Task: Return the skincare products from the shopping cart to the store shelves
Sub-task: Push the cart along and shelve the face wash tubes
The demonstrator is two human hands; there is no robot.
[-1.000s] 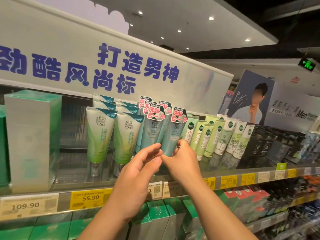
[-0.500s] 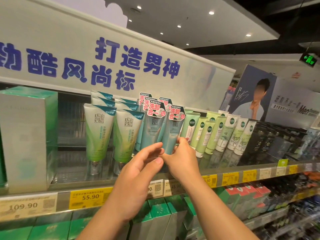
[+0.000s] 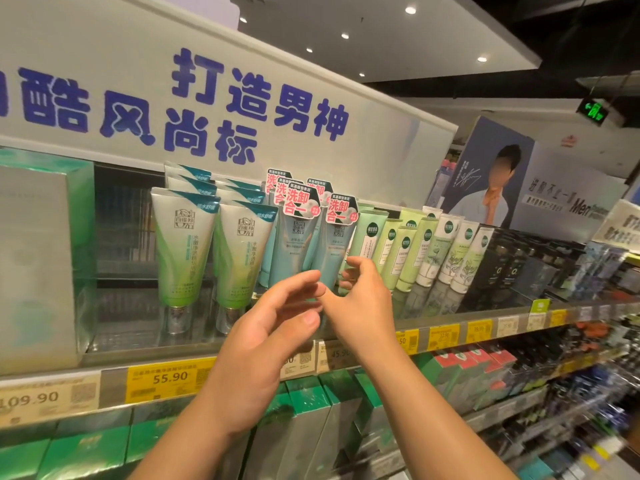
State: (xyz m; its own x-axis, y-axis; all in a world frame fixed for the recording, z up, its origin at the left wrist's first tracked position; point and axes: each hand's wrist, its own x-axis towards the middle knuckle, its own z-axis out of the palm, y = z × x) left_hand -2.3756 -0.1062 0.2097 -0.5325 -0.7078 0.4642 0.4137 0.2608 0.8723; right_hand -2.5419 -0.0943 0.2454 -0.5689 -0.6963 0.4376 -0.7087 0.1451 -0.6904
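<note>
Hands raised before a skincare shelf: we see our left hand and right hand side by side in front of the blue-green tubes with pink tags, which stand upright on the shelf between the white-and-green tubes and the pale green tubes. Fingers of both hands are loosely spread and slightly curved, clamped on nothing; we cannot tell whether the right fingertips touch the nearest tube. A yellow price label reading 55.90 sits on the shelf edge below, and green boxes fill the shelf beneath.
</note>
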